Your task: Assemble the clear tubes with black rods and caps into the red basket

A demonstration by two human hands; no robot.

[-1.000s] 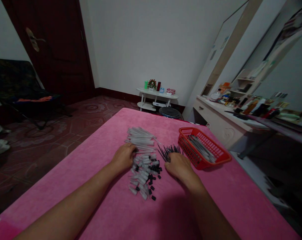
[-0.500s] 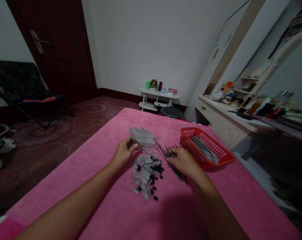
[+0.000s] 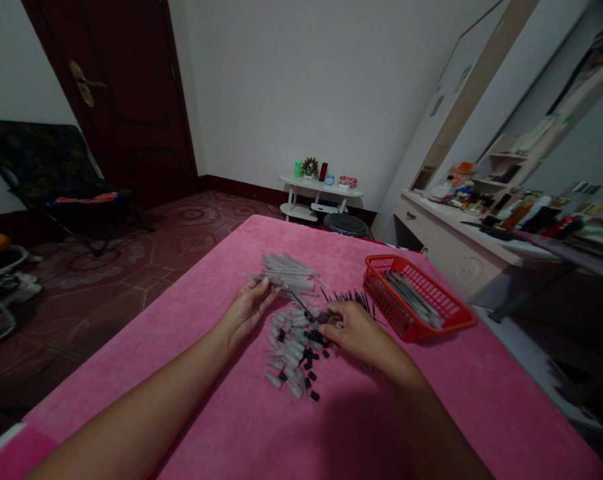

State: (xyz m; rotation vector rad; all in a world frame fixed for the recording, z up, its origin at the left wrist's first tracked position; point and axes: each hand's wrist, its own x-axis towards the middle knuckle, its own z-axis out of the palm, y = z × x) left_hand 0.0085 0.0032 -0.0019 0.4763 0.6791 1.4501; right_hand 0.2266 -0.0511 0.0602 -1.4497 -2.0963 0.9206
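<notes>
My left hand (image 3: 248, 307) pinches a clear pen barrel (image 3: 254, 276) between thumb and fingers, above the pink cloth. In my right hand (image 3: 348, 328) is a thin dark pen refill (image 3: 300, 300), slanting up and left with its tip close to the barrel's right end. Whether the tip is inside cannot be made out. Just beyond my hands lies a heap of clear barrels (image 3: 294, 268). Between my forearms are scattered clear pen caps (image 3: 292, 350) and small black plugs (image 3: 315, 396). More dark refills (image 3: 351, 297) lie behind my right hand, which partly hides them.
To the right stands a red plastic basket (image 3: 454, 323) holding several long, thin pens (image 3: 414, 299). The pink cloth (image 3: 201, 413) covers the table. Beyond are a small white stand (image 3: 321, 185), a black round stool (image 3: 346, 224), a cluttered dresser (image 3: 446, 213) and a folding chair (image 3: 56, 173).
My right hand has moved left from the refill pile, bringing one refill toward my left hand. My left hand has drawn a barrel slightly toward me from the heap.
</notes>
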